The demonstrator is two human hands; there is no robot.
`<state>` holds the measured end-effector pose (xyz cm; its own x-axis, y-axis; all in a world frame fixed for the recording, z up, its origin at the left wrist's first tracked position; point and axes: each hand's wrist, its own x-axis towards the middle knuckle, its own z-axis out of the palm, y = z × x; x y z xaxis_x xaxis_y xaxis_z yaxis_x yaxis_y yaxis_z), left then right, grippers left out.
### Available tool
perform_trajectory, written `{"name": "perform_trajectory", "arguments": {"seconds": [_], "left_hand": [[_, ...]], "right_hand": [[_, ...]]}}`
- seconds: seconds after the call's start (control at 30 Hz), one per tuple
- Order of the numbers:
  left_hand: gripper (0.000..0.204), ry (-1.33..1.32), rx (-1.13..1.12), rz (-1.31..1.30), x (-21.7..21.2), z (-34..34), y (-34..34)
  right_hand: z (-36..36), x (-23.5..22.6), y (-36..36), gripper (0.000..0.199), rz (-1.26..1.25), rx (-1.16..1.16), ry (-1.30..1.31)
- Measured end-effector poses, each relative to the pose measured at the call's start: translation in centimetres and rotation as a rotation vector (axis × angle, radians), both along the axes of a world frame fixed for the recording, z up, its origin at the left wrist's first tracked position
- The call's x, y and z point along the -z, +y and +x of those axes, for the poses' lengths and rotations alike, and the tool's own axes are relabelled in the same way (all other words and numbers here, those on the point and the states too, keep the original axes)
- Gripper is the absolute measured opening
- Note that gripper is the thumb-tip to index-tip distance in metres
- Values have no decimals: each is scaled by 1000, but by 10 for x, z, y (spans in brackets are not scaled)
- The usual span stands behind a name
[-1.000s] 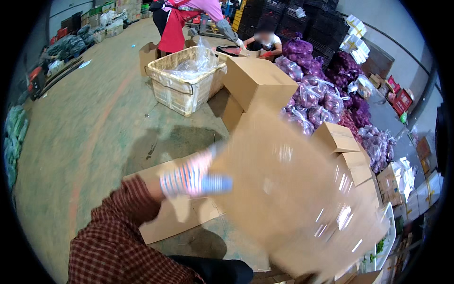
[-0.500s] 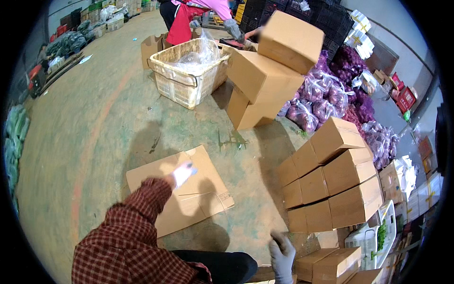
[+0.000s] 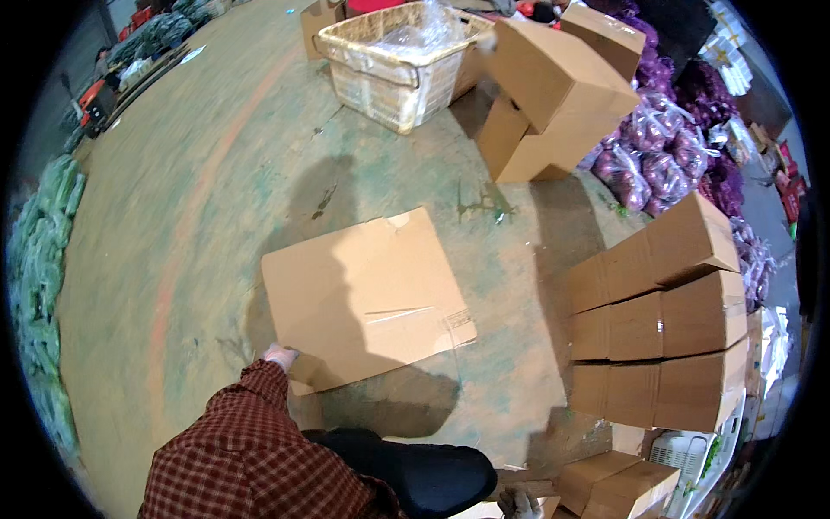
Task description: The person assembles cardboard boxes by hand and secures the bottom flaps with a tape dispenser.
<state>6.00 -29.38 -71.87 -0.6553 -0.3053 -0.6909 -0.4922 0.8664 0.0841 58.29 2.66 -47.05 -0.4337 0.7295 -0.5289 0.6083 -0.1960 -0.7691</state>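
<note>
Whereas half a second ago the left hand (image 3: 281, 355) was stretched out over the middle of the flattened brown cardboard box (image 3: 367, 298), it has now been drawn back to the near left corner of that sheet, where the edge is touched or pinched; whether the fingers are really closed on the cardboard cannot be told, because the red checked sleeve (image 3: 251, 450) hides most of them. The right hand (image 3: 519, 502), in a grey glove, is seen only at the lower edge of the picture, beside a small brown carton (image 3: 605, 484), and whether its fingers are apart or together cannot be told either. The flattened box lies flat on the grey-green concrete floor (image 3: 216, 216), near its middle and well apart from the stacks, and it has kept its place. It is judged from this that the sheet is being taken up by its corner and that nothing is yet lifted. One flattened box is counted on the floor. At the right edge of the floor a stack of three rows of closed brown cartons (image 3: 661, 324) is seen, and at the far edge two large tilted brown cartons (image 3: 553, 95) are leaning together. One woven pale basket with a plastic liner (image 3: 398, 65) stands beside them. The purple net bags of vegetables (image 3: 657, 156) behind are too many to be counted.
</note>
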Motion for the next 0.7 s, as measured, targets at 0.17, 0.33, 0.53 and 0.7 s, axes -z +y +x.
{"name": "perform_trajectory", "arguments": {"seconds": [0.17,0.33,0.53,0.7], "left_hand": [[72,-98,-205,168,47,4,-26],[55,-213,216,-166,55,5,4],[53,-348,-578,302,-7,8,34],[47,-191,-867,935,-18,37,81]], "right_hand": [[1,32,-4,85,210,-150,-200],[-12,25,-4,45,-43,177,-192],[-10,34,-12,30,-202,400,-165],[22,67,-7,33,388,-273,-171]]}}
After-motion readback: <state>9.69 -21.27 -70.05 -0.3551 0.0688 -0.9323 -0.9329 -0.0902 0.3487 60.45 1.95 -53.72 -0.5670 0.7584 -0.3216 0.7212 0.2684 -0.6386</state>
